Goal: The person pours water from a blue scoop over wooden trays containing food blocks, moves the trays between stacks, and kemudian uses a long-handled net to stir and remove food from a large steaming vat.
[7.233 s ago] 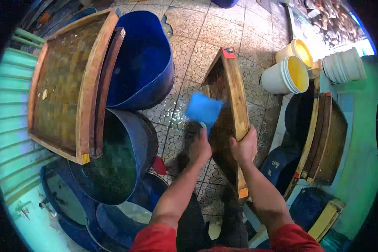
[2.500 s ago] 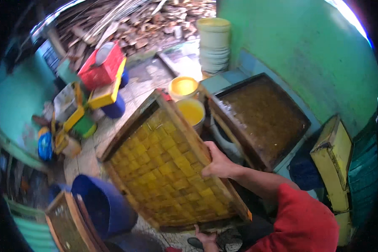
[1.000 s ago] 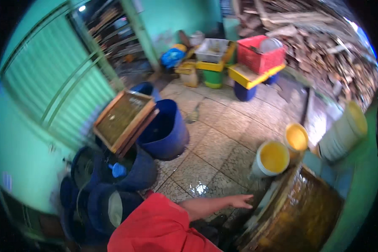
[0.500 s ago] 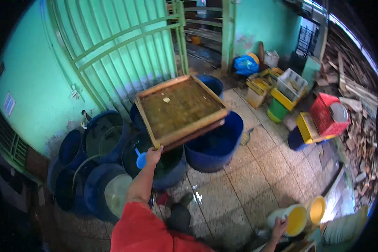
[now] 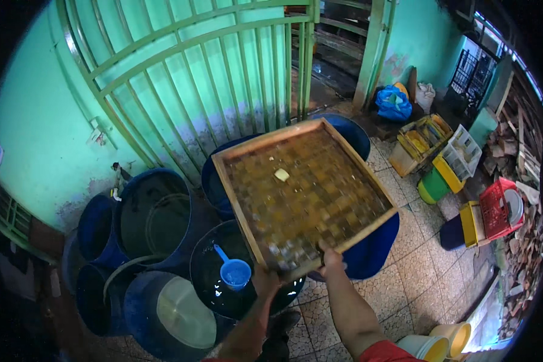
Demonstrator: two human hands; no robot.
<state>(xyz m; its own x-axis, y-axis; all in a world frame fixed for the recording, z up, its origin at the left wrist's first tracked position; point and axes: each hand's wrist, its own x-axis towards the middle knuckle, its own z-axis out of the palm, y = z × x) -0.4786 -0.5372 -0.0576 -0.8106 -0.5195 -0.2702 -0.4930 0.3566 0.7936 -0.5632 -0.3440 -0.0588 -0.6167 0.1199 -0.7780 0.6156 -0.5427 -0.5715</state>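
Observation:
My left hand (image 5: 265, 281) is closed on the near left corner of a square, wood-framed woven tray (image 5: 320, 202). My right hand (image 5: 330, 260) grips the same tray's near edge, thumb on top. The tray is tilted over several blue drums. On its wet-looking brown weave lies a small pale yellow piece (image 5: 281, 175), with tiny bits scattered around. Close to my left hand, a blue dipper (image 5: 235, 273) floats or rests in a drum of dark liquid (image 5: 202, 295). Another blue drum (image 5: 377, 250) is partly hidden under the tray's right side.
Blue drums (image 5: 154, 211) crowd the left by a green wall and gate (image 5: 223, 78). To the right stand yellow crates (image 5: 425, 142), a red crate (image 5: 495, 211) and stacked firewood (image 5: 519, 265). White and yellow buckets (image 5: 449, 341) sit at lower right on the tiled floor (image 5: 416, 271).
My right hand has come from beside the buckets at lower right to the tray's near edge. The view has shifted, and the tray now appears nearer and larger. My left hand keeps its hold.

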